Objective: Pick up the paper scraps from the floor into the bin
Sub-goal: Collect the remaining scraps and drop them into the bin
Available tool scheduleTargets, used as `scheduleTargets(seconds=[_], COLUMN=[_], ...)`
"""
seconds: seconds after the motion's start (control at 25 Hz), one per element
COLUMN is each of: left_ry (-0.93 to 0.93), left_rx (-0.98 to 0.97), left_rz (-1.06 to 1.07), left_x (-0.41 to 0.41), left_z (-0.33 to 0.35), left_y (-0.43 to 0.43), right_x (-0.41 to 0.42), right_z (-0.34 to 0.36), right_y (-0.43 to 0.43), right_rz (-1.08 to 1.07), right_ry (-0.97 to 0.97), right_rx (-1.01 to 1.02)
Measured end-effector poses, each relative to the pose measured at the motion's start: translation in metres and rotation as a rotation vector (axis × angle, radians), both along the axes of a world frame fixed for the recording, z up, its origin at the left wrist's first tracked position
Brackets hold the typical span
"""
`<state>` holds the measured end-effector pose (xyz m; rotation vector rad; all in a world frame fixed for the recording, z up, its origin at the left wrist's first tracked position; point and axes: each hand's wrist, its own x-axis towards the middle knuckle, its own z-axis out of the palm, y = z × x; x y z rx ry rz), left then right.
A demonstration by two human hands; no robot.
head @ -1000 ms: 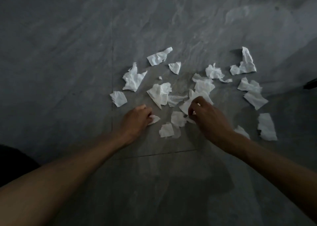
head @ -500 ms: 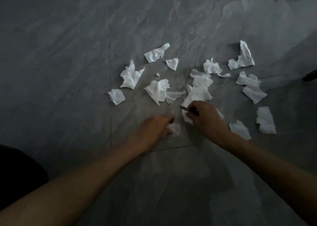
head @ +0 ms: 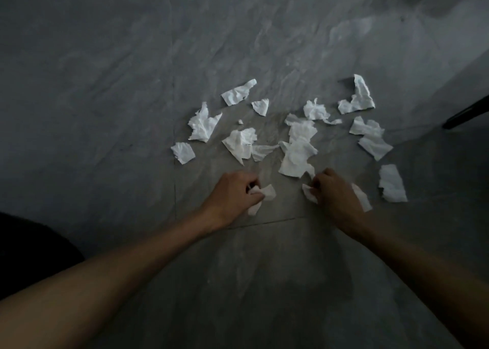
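Observation:
Several torn white paper scraps lie scattered on the grey stone floor ahead of me. My left hand is closed around a bunch of scraps that stick out past its fingers. My right hand pinches a small scrap at its fingertips, just below a large scrap. Another scrap shows behind the right wrist. No bin is in view.
A dark straight bar juts in at the right edge. A dark shape fills the lower left corner. Tile seams run through the floor near the hands.
Both hands have drawn back toward me. The left hand has gathered the scraps that lay between the hands, and the right hand has lifted a small piece off the large scrap.

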<state>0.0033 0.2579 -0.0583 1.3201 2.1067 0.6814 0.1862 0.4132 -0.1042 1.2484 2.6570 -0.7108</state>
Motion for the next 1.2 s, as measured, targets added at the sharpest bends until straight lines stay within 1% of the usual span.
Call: scheduleTargets(seconds=[0.12,0.2,0.32,0.4,0.48,0.6,0.68,0.76,0.8,0.84,0.92,0.96,1.04,1.12,1.2], left_ry=[0.052,0.100,0.174,0.240,0.307,0.338,0.362,0.382,0.361,0.325,0.259,0.241,0.215,0.204,0.243], left_rx=[0.020,0.007,-0.035,-0.039,-0.027,0.009,-0.002,-0.083,-0.145,-0.219,-0.354,-0.393,-0.427,-0.433,-0.405], left_rz=[-0.098,-0.140,-0.124,-0.060,0.051,0.326,0.521,0.697,0.763,0.809,0.828,0.837,0.882,0.917,0.944], left_x=[-0.012,-0.028,-0.057,-0.075,-0.090,-0.104,-0.114,-0.127,-0.133,-0.137,-0.140,-0.141,-0.142,-0.144,-0.144], left_z=[0.042,0.075,0.128,0.164,0.195,0.226,0.224,0.204,0.191,0.177,0.153,0.144,0.136,0.135,0.139], left_y=[-0.008,-0.022,-0.057,-0.091,-0.131,-0.212,-0.272,-0.325,-0.346,-0.365,-0.392,-0.400,-0.411,-0.414,-0.412], right_x=[-0.013,-0.031,-0.072,-0.103,-0.131,-0.170,-0.193,-0.213,-0.222,-0.234,-0.257,-0.269,-0.289,-0.300,-0.304], right_z=[0.014,0.033,0.077,0.109,0.138,0.182,0.206,0.223,0.228,0.230,0.229,0.224,0.211,0.200,0.197], right_y=[-0.029,-0.058,-0.099,-0.122,-0.142,-0.182,-0.213,-0.245,-0.260,-0.277,-0.308,-0.322,-0.345,-0.359,-0.363], right_rz=[0.080,0.176,0.298,0.330,0.361,0.464,0.551,0.652,0.705,0.761,0.843,0.874,0.950,1.038,1.079], right_ry=[0.005,0.099,0.235,0.303,0.364,0.427,0.456,0.476,0.491,0.507,0.536,0.520,0.402,0.258,0.213], right_rx=[-0.062,-0.127,-0.225,-0.339,-0.404,-0.412,-0.399,-0.413,-0.418,-0.414,-0.390,-0.377,-0.361,-0.351,-0.347])
